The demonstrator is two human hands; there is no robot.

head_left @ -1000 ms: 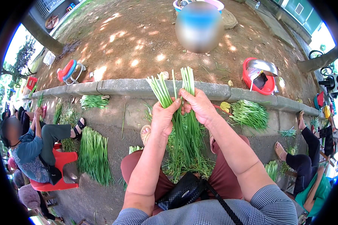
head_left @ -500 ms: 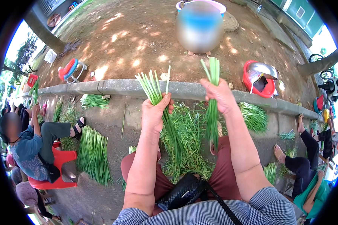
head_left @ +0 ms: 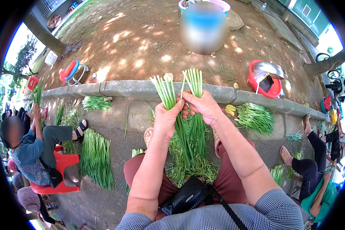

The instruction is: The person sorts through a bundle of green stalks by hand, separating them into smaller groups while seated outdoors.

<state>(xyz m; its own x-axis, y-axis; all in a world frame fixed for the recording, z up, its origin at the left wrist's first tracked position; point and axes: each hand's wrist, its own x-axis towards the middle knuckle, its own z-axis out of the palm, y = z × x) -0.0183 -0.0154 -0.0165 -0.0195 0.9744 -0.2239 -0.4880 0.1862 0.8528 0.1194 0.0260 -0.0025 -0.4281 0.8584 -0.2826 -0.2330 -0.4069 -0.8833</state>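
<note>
My left hand [head_left: 165, 117] grips a bunch of long green stalks [head_left: 165, 90] with the cut ends pointing up. My right hand [head_left: 203, 105] holds a second, smaller bunch of green stalks [head_left: 194, 82] upright, right beside the first; the two hands touch. The leafy ends of both bunches hang down between my knees into a loose pile of greens [head_left: 191, 161]. A black bag [head_left: 186, 197] lies in my lap.
A stone kerb [head_left: 134, 87] runs across ahead, with bare earth beyond. Sorted bundles of greens [head_left: 96, 157] lie on the ground to the left, more greens [head_left: 255, 117] to the right. A person on a red stool [head_left: 55, 176] sits at left; another person's legs [head_left: 314, 153] at right. A red basin [head_left: 266, 78] stands behind the kerb.
My two hands were apart half a second ago, each with its own bunch; they have come together again so the bunches stand side by side.
</note>
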